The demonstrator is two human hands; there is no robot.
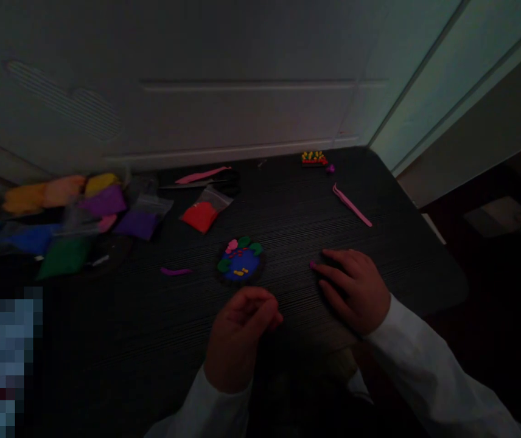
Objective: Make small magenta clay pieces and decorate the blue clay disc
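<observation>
A round clay picture [241, 261] lies on the dark wood-grain table [105, 340], with a blue centre, green and pink pieces on top and small yellow bits. My left hand [237, 334] hangs just in front of it, its fingers curled together. The dim light hides whether they pinch anything. My right hand [352, 289] rests on the table to the right of the picture. A small magenta clay bit [312, 264] sits at its fingertips, pinched there. A thin magenta clay strip [176, 271] lies left of the picture.
Several bags of coloured clay [64, 219] lie at the left, and a bag of red clay [201, 216] lies nearer the middle. Scissors [196, 185], a pink clay strip [203, 175], a pink tool [352, 205] and a small beaded clay piece [314, 159] lie toward the back. A white door [242, 79] stands behind.
</observation>
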